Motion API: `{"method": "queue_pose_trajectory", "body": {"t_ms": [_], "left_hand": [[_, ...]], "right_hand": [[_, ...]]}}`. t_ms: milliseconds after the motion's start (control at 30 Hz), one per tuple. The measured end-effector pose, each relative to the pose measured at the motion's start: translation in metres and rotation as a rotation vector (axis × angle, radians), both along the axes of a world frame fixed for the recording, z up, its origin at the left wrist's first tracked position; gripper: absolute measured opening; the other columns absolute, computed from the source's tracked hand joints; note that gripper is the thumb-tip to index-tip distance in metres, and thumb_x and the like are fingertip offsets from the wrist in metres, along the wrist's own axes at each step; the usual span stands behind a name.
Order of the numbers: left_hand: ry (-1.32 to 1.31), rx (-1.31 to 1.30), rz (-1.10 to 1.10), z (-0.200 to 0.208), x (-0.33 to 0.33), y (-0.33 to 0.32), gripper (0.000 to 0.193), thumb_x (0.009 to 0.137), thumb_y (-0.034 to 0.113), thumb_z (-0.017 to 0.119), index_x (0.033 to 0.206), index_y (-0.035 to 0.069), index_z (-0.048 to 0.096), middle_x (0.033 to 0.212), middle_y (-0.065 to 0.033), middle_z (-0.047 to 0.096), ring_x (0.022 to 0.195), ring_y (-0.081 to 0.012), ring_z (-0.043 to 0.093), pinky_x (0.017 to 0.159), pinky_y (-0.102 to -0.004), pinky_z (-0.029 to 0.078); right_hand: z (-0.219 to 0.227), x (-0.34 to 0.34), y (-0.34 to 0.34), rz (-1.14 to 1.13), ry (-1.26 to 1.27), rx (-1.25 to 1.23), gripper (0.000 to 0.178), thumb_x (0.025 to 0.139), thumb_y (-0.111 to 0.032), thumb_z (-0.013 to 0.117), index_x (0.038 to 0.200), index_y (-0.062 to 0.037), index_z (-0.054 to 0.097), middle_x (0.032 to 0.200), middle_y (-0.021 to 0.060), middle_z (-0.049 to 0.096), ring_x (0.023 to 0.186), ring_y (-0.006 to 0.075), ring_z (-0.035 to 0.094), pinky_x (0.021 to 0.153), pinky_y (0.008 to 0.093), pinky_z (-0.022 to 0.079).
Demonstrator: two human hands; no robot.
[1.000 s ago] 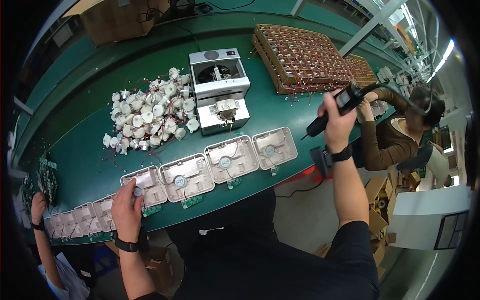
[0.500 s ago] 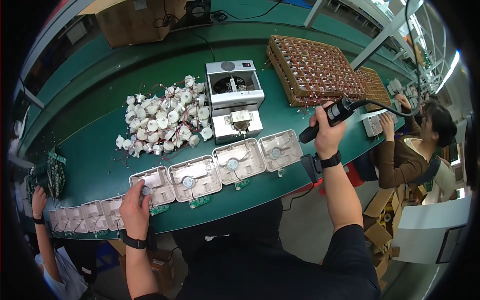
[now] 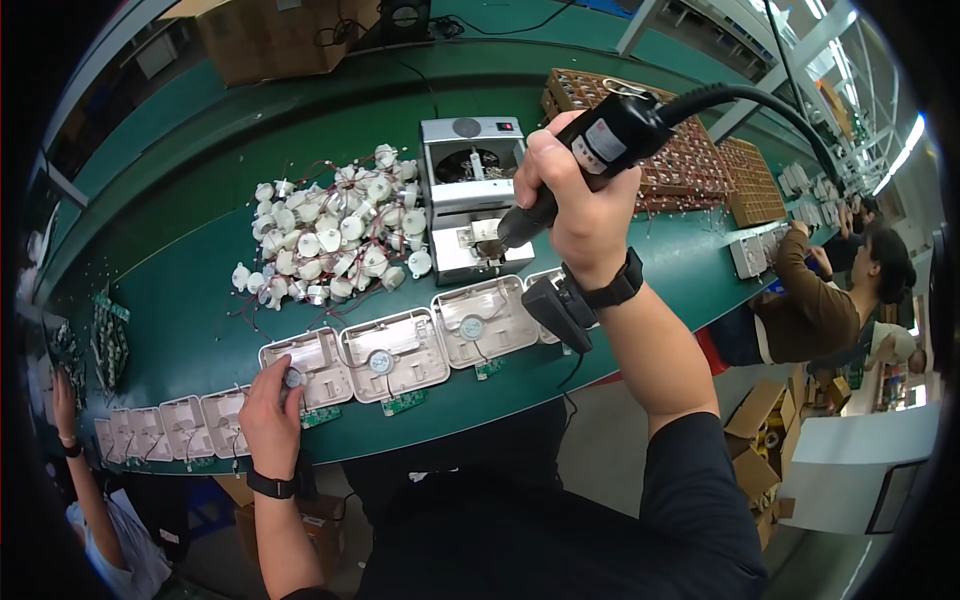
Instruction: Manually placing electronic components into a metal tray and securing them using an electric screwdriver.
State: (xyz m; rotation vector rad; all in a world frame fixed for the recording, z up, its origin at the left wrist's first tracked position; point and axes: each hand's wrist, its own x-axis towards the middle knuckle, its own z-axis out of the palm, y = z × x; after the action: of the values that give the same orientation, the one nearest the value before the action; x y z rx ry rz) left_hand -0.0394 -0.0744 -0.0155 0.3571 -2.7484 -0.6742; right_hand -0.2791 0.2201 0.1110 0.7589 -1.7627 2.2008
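Note:
My right hand (image 3: pixel 588 215) grips a black corded electric screwdriver (image 3: pixel 608 138). It tilts down to the left, with its nose at the front of a grey screw feeder (image 3: pixel 478 190); the bit's tip is hard to make out. My left hand (image 3: pixel 268 412) reaches into a white plastic housing (image 3: pixel 322 362), thumb and fingers around a small round grey disc (image 3: pixel 292 378). A green circuit board (image 3: pixel 320 416) lies at that housing's near edge. To its right stand more open housings (image 3: pixel 408 338), with round discs (image 3: pixel 380 362) inside and boards hanging on wires.
A heap of white round motor-like parts with red wires (image 3: pixel 340 235) lies left of the feeder. Wooden trays of wired parts (image 3: pixel 680 165) stand at the back right. Smaller housings (image 3: pixel 182 428) continue leftward. Co-workers sit at the right (image 3: pixel 820 290) and far left (image 3: pixel 110 535).
My right hand has raised the screwdriver and swung it left, from above the rightmost housing to the screw feeder. My left hand stays at the same housing.

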Motion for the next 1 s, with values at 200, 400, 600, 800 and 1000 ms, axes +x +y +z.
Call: {"method": "queue_pose_trajectory", "body": {"t_ms": [200, 400, 600, 800, 1000], "left_hand": [[0.021, -0.019, -0.021, 0.003, -0.004, 0.0, 0.044, 0.08, -0.001, 0.074, 0.122, 0.004, 0.064, 0.111, -0.0174, 0.069, 0.098, -0.0366, 0.068, 0.084, -0.0405, 0.055], [-0.053, -0.045, -0.048, 0.006, -0.002, 0.004, 0.044, 0.08, -0.001, 0.073, 0.123, 0.004, 0.063, 0.116, -0.0179, 0.067, 0.104, -0.0375, 0.065, 0.09, -0.0411, 0.052], [-0.034, -0.103, -0.061, 0.026, 0.005, 0.014, 0.047, 0.079, 0.001, 0.074, 0.125, 0.003, 0.061, 0.126, -0.0166, 0.064, 0.119, -0.0376, 0.058, 0.102, -0.043, 0.046], [-0.062, -0.091, -0.023, 0.064, 0.013, 0.044, 0.05, 0.078, 0.003, 0.076, 0.125, 0.001, 0.061, 0.129, -0.0179, 0.063, 0.121, -0.0388, 0.058, 0.104, -0.0439, 0.045], [-0.011, 0.138, -0.517, 0.073, -0.039, 0.137, 0.05, 0.077, 0.009, 0.079, 0.123, 0.0, 0.062, 0.123, -0.0183, 0.064, 0.115, -0.0372, 0.061, 0.1, -0.0422, 0.048]], "right_hand": [[-0.015, -0.005, -0.004, 0.011, -0.055, 0.069, 0.011, 0.092, -0.009, 0.063, 0.09, -0.0024, 0.054, 0.066, 0.0065, 0.056, 0.054, 0.0164, 0.056, 0.053, 0.0298, 0.046], [0.001, 0.036, 0.014, 0.101, -0.213, -0.074, 0.014, 0.094, -0.011, 0.059, 0.102, -0.0038, 0.05, 0.068, 0.0054, 0.053, 0.053, 0.0166, 0.053, 0.051, 0.0309, 0.045], [0.01, 0.073, 0.083, 0.043, -0.104, -0.168, 0.018, 0.097, -0.017, 0.051, 0.109, -0.0064, 0.044, 0.071, 0.0052, 0.049, 0.055, 0.016, 0.047, 0.054, 0.0324, 0.044], [-0.014, 0.073, 0.13, -0.18, -0.067, -0.088, 0.017, 0.096, -0.013, 0.052, 0.11, -0.0056, 0.044, 0.072, 0.006, 0.049, 0.056, 0.0163, 0.047, 0.057, 0.0332, 0.046], [-0.039, 0.059, 0.134, -0.26, -0.11, -0.031, 0.018, 0.094, -0.005, 0.054, 0.11, -0.0028, 0.045, 0.073, 0.0074, 0.052, 0.057, 0.0162, 0.049, 0.057, 0.0339, 0.047]]}}
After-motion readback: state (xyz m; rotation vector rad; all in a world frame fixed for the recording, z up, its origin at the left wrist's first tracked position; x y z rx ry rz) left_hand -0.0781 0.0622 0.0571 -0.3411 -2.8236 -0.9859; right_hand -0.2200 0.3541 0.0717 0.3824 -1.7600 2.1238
